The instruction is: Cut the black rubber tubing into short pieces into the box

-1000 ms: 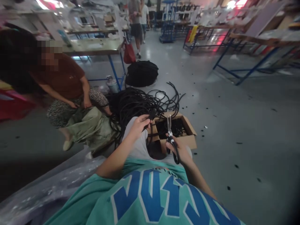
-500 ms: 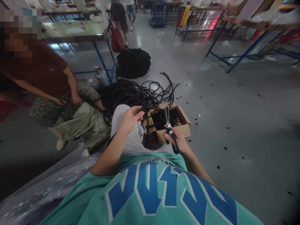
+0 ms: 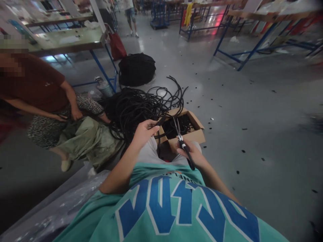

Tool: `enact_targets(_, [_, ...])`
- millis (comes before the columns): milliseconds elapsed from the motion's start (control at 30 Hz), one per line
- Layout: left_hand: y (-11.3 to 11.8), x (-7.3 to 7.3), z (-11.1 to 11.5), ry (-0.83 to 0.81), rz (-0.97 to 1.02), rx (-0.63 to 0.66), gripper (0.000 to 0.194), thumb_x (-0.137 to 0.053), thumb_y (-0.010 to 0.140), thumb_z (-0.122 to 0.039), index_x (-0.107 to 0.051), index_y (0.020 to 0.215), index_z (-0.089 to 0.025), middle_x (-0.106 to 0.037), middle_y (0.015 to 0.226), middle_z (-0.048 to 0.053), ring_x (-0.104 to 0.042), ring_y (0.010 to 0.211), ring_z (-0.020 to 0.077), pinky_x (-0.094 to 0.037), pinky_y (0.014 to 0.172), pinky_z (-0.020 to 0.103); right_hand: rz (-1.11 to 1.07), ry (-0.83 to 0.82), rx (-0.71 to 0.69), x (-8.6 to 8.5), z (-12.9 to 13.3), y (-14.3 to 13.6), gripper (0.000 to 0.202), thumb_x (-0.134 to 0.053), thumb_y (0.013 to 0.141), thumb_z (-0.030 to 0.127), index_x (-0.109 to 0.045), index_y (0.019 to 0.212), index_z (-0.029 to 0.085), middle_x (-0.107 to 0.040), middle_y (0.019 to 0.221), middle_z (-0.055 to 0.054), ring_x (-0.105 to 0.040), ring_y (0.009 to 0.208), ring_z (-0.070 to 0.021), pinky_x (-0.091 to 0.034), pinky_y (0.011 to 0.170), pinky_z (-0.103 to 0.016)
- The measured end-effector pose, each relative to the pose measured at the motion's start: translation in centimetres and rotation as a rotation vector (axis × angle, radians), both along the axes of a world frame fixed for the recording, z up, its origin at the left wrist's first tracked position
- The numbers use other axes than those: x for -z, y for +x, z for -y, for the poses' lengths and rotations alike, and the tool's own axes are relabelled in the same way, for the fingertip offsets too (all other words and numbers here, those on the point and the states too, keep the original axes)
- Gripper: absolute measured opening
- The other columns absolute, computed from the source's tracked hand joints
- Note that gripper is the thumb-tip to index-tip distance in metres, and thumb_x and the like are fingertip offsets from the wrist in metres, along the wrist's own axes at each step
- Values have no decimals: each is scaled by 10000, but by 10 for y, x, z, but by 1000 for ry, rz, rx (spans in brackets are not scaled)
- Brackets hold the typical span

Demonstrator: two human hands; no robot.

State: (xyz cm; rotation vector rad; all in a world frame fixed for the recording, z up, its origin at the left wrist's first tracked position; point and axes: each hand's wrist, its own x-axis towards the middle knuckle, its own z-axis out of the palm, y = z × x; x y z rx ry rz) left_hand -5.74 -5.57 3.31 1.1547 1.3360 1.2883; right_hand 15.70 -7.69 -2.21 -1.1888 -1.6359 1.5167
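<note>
My left hand (image 3: 144, 134) pinches black cord (image 3: 160, 121); right hand (image 3: 193, 154) grips scissors (image 3: 180, 138), spread toward 11 o'clock. I'd keep left fingertips (image 3: 156, 128) clear, angling scissors squarely across cord.

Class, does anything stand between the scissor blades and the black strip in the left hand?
Nothing visible does: from the open scissors in the right hand to the black strip in the left hand, only a gap shows, with the cardboard box beyond.

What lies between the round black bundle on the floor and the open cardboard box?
Tangled black cords, with some loose loops, lie between the black bundle and the cardboard box; the head view shows this.
</note>
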Motion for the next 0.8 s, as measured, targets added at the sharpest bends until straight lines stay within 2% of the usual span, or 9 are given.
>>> enact_targets(200, [12,0,-16,-4,-120,114,197,-606,646,-278,-626,784,-139,-552,550,-28,-434,430,56,-340,427,191,-12,76,-67,-12,-5,0,592,-601,671,447,-484,1195,198,-609,912,-35,-576,846,-189,-450,770,-315])
enact_targets(367, [26,0,-24,86,-390,122,178,-562,683,-266,-646,783,-146,-653,732,27,-575,665,128,-442,623,229,-5,106,-43,-19,-11,3,568,-580,689,465,-489,1191,214,-592,846,-12,-555,783,-171,-441,725,-282])
enact_targets(500, [29,-1,-24,131,-575,136,210,-535,701,-252,-657,835,-145,-678,855,58,-609,810,181,-448,764,284,-6,52,-26,-16,-14,4,598,-577,682,471,-478,1206,200,-580,836,-15,-544,773,-170,-431,714,-273])
enact_targets(633, [27,2,-26,157,-705,150,257,-532,720,-277,-660,913,-164,-676,957,73,-604,910,211,-436,841,323,-26,30,-32,-16,-17,4,578,-578,686,457,-485,1202,212,-576,825,-11,-538,772,-169,-428,714,-272])
enact_targets(800, [27,3,-27,185,-813,178,280,-533,740,-326,-658,948,-186,-668,996,75,-602,934,218,-445,850,332,-34,51,-52,-19,-19,5,557,-584,674,455,-520,1163,198,-571,821,-15,-533,767,-170,-427,708,-273])
